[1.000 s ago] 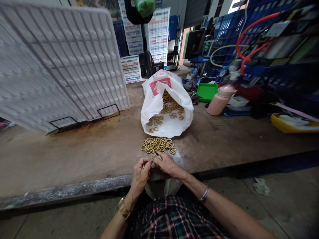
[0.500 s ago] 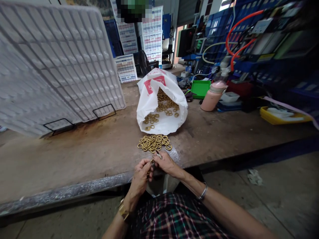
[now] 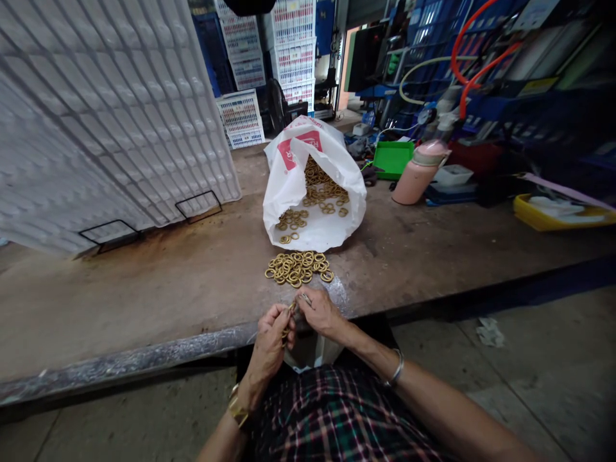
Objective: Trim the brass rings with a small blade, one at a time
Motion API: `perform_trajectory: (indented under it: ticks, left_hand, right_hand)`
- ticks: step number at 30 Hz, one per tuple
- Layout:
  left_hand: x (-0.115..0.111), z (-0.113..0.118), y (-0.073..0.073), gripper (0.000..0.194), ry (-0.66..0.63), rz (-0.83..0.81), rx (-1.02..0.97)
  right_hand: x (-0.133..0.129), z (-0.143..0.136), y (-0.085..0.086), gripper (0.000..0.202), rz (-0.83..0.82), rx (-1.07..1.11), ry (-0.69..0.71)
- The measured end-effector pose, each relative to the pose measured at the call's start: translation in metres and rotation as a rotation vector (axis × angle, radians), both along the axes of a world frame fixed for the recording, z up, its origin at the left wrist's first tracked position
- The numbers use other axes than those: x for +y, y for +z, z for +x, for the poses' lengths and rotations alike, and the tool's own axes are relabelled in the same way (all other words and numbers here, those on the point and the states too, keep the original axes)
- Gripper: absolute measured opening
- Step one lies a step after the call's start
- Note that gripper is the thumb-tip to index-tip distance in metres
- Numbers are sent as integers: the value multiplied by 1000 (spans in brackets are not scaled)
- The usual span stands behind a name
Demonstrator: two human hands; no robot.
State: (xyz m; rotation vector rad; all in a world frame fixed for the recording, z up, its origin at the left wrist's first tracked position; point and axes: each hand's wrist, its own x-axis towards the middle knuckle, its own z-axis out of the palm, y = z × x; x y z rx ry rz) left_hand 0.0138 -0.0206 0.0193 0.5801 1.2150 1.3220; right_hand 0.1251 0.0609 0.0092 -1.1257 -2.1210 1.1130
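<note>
While your left hand [image 3: 270, 337] has round gold-coloured metal rings [image 3: 291, 307] in its grip, your right hand [image 3: 321, 314] pinches a small slim item [image 3: 307, 299], both at the brown bench [image 3: 192, 282] edge, loose ring pile [image 3: 298, 268] beyond, open white plastic bag [image 3: 275, 192] behind.

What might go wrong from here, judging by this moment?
The ring pinched in the left hand might slip and drop to the floor, as it is held near the table's front edge.
The slim object in the right hand is close to the left hand, so a slip could catch a finger.
The white bag lies open toward the pile of rings; a nudge might spill more.
</note>
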Motion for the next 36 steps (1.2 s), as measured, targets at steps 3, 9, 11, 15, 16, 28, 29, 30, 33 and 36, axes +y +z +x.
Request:
perform_trajectory:
  ticks: [3, 9, 11, 15, 16, 28, 29, 30, 33, 36]
  left_hand:
    - [-1, -1, -2, 31, 7, 16, 58]
    - [-5, -3, -5, 32, 23, 35, 152]
    - [-6, -4, -5, 33, 19, 40, 202]
    - [-7, -3, -2, 35, 27, 70, 360]
    - [-8, -2, 2, 35, 23, 84, 391]
    - [-52, -8, -32, 28, -327, -376, 42]
    - [-53, -11, -46, 27, -252, -455, -34]
    - [-53, -12, -59, 27, -219, -485, -61]
    - [-44, -7, -90, 21, -141, -528, -101]
    - [-24, 3, -104, 16, -104, -566, -123]
  right_hand:
    - [-5, 3, 0, 18, 167, -182, 103]
    - [-13, 5, -2, 22, 279, -354, 217]
    - [-14, 5, -1, 22, 294, -375, 240]
    - [-14, 6, 6, 22, 300, -439, 291]
    - [-13, 6, 8, 23, 299, -469, 287]
    - [28, 61, -9, 24, 491, -538, -159]
    - [34, 69, -12, 24, 525, -514, -199]
    - [39, 77, -16, 25, 559, -494, -233]
    - [58, 96, -25, 26, 636, -465, -306]
    - [70, 104, -32, 25, 677, -467, -387]
